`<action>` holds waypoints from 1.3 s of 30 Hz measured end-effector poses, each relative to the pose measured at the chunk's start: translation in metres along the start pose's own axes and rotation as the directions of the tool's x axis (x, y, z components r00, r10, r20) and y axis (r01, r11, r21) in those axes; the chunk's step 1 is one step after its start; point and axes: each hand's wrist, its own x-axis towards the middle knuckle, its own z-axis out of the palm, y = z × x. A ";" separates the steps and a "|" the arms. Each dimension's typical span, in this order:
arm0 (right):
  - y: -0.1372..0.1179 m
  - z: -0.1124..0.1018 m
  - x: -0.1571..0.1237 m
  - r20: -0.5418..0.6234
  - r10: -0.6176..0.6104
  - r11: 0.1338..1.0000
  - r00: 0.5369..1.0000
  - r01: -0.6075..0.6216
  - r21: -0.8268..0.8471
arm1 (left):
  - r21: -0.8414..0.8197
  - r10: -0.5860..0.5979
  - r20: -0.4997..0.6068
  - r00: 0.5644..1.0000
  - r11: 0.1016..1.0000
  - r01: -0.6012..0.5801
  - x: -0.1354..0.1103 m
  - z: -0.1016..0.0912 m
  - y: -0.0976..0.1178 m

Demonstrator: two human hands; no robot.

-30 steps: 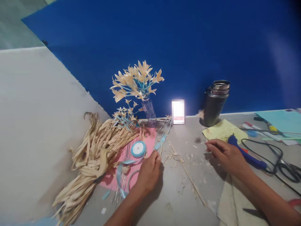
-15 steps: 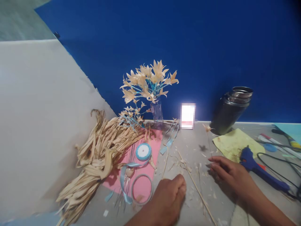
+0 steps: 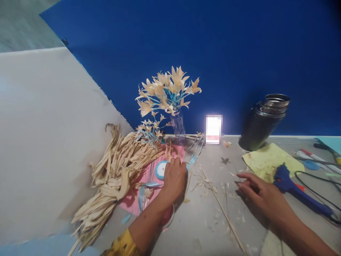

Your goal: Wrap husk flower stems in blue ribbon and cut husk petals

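My right hand point(image 3: 257, 190) pinches the thin wire stem of a small pale flower point(image 3: 227, 144) between thumb and fingers. The flower head leans away toward the wall, and its shadow falls on the table below. My left hand point(image 3: 174, 177) is over the pink sheet point(image 3: 133, 199), back upward and fingers curled down; the fingertips are hidden. Beside it, partly covered, is a spool of light blue ribbon point(image 3: 160, 170) with a loose ribbon end point(image 3: 141, 197). Under my left forearm shows part of a tape roll point(image 3: 172, 217).
A dried husk bundle point(image 3: 114, 185) lies left. Behind are a clear vase point(image 3: 178, 126) of husk flowers point(image 3: 170, 90), a bright blurred screen point(image 3: 213, 129) and a dark flask point(image 3: 263, 122). At right, a blue glue gun point(image 3: 298, 192) with cable lies by yellow paper point(image 3: 271, 160). A thin stick point(image 3: 223, 211) lies centrally.
My left hand has moved forward and left from the table middle to the ribbon spool. The flower in my right hand has tilted left and away; that hand has barely moved.
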 end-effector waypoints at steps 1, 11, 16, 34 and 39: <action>-0.001 -0.001 0.000 0.005 -0.002 1.000 1.000 0.002 -0.005 | 0.008 0.005 -0.009 1.000 1.000 -0.004 0.002 0.005 0.001; -0.002 -0.004 0.000 0.002 -0.031 0.999 1.000 0.031 -0.024 | -0.852 -0.122 0.057 0.991 0.512 0.112 -0.010 -0.018 -0.024; 0.001 -0.003 0.002 -0.004 -0.034 0.999 0.999 0.034 -0.022 | -0.955 -0.162 0.244 0.956 -0.214 0.207 -0.020 -0.031 -0.015; -0.023 -0.007 -0.003 -0.091 -0.131 0.960 0.987 0.149 0.238 | -0.815 0.132 0.345 0.929 -0.449 0.367 -0.023 -0.031 0.074; -0.041 -0.004 -0.016 0.217 -0.189 0.880 0.958 0.067 0.471 | -0.912 0.046 0.282 0.958 -0.297 0.283 -0.020 -0.032 0.090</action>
